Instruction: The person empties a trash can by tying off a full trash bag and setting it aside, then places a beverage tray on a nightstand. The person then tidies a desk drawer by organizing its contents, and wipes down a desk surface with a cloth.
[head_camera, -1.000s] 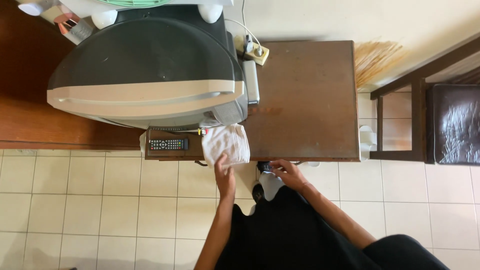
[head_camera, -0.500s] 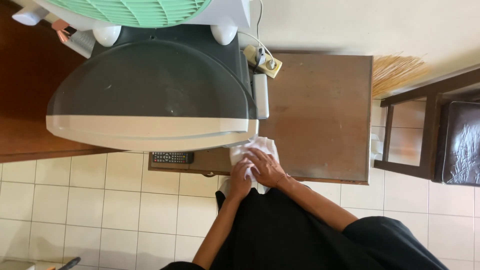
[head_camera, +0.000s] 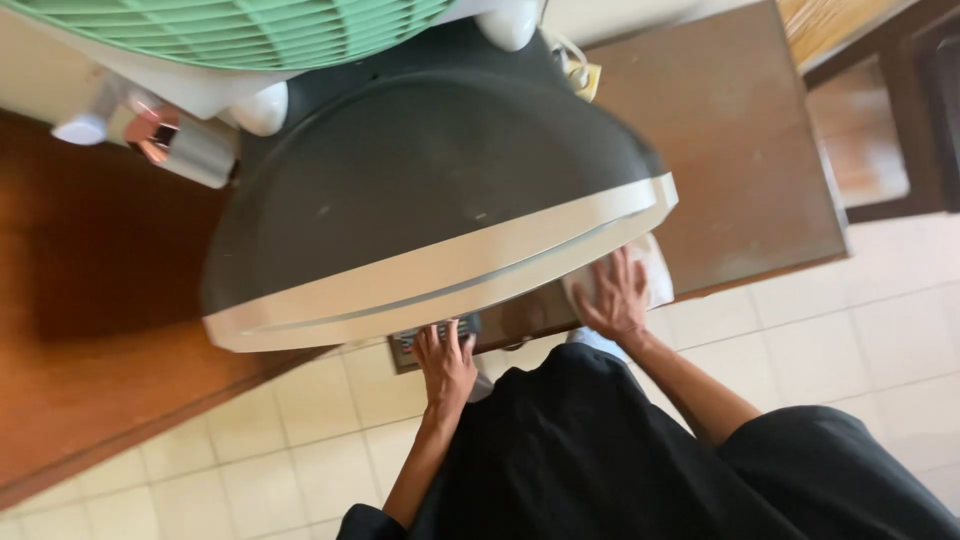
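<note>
Since a moment ago, left hand (head_camera: 446, 362) has been shifting off the white cloth (head_camera: 652, 268) onto the remote (head_camera: 432, 338) at seven o'clock, fingers spread; right hand (head_camera: 610, 296) is pressing flat, wiping the surface (head_camera: 740, 150) beneath the television (head_camera: 420, 200).

One head-worn view only: the scene is seen from above, tilted steeply down and skewed, close over the television (head_camera: 420, 200), with the wooden table's (head_camera: 740, 150) front edge taken in.
</note>
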